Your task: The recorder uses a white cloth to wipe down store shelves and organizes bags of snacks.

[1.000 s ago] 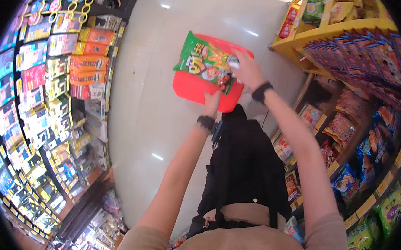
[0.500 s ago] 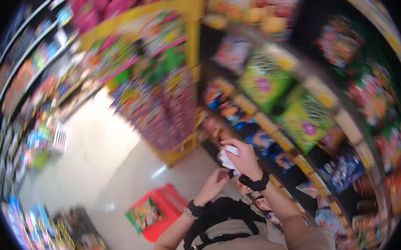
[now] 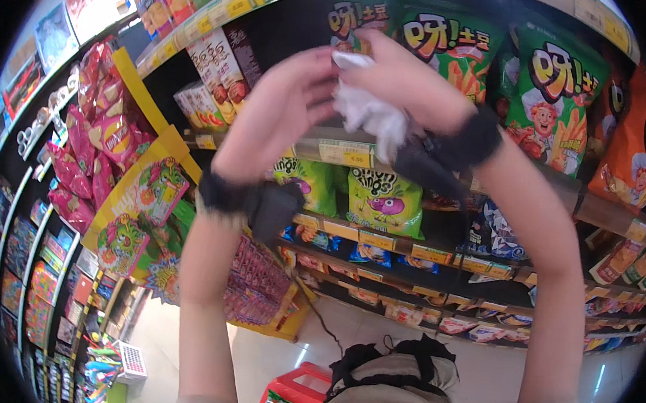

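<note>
Both my hands are raised in front of a snack shelf. A crumpled white cloth (image 3: 370, 113) is held between my left hand (image 3: 281, 109) and my right hand (image 3: 406, 80), each gripping it. A black band circles each wrist. Behind the hands stand green snack bags (image 3: 548, 90) on the upper shelf (image 3: 341, 152) and lime-green snack bags (image 3: 384, 202) one shelf lower.
Shelves of packaged snacks fill the right and top. Pink bags (image 3: 91, 148) hang on a yellow rack at the left. A red basket (image 3: 298, 391) holding a snack bag stands on the pale floor below. More racks line the far left.
The view swung up from the red basket on the floor to the snack shelves. My hands rose to shelf height and now hold the white cloth close to the camera.
</note>
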Demonstrator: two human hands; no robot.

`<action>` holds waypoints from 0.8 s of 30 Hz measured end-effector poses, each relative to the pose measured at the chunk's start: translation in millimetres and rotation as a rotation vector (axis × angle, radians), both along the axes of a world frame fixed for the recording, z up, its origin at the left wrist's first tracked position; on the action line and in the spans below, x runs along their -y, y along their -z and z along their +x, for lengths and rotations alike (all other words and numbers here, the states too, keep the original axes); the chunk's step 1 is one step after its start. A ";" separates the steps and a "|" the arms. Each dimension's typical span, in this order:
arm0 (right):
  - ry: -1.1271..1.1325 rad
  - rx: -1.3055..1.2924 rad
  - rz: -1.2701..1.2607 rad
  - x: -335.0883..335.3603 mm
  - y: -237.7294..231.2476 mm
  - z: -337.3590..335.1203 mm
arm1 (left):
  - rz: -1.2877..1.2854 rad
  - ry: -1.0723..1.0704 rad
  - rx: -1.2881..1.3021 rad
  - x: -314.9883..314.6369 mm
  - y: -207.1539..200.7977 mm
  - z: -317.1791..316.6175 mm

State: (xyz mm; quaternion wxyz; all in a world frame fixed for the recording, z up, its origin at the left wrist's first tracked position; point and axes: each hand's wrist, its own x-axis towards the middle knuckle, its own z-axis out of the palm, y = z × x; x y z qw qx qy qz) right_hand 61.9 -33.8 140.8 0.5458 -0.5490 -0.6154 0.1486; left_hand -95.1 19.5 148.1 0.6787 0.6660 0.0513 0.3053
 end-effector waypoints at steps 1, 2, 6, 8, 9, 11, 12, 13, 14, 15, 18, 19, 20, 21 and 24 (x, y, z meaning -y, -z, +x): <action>-0.160 -0.118 -0.148 -2.4 -15.2 -1.7 | -0.019 -0.032 -0.070 -18.3 -16.3 4.8; -0.169 -0.027 -0.234 -18.8 -23.7 1.3 | -0.041 -0.056 -0.141 -35.3 -28.3 10.0; -0.113 0.275 -0.105 -116.6 -2.6 34.0 | -0.051 -0.247 -0.391 -126.3 -35.3 40.7; 0.126 0.817 -0.155 -127.8 -10.3 32.6 | -0.025 -0.299 -0.474 -162.7 -25.7 47.8; 0.219 0.994 -0.173 -132.1 -10.0 35.8 | -0.015 -0.341 -0.566 -164.9 -25.9 54.3; 0.296 0.866 -0.170 -142.3 -7.4 36.2 | 0.032 -0.351 -0.607 -171.9 -30.7 58.5; 0.317 0.822 -0.169 -153.1 -5.1 34.8 | 0.036 -0.348 -0.604 -177.2 -29.6 57.0; 0.355 0.706 -0.207 -167.6 -4.8 43.3 | 0.101 -0.339 -0.573 -181.5 -27.8 62.0; 0.380 0.651 -0.225 -181.2 -3.4 51.7 | 0.165 -0.331 -0.540 -185.8 -27.4 67.7; 0.401 0.595 -0.244 -201.6 1.4 61.4 | 0.166 -0.323 -0.533 -192.2 -25.4 72.9; 0.460 0.064 -0.053 -214.3 23.0 118.5 | 0.203 -0.087 -0.604 -194.5 -16.0 114.8; 0.364 0.332 -0.103 -207.5 14.8 82.6 | 0.175 -0.092 -0.615 -208.4 -11.3 86.2; 0.297 0.601 -0.137 -191.5 4.1 62.0 | 0.162 -0.092 -0.617 -211.2 -11.6 70.8; 0.332 0.611 -0.164 -184.5 2.7 61.3 | 0.161 -0.054 -0.618 -210.3 -10.7 73.7; 0.218 0.459 -0.151 -165.4 -1.6 58.0 | 0.253 -0.096 -0.610 -209.3 -12.7 78.7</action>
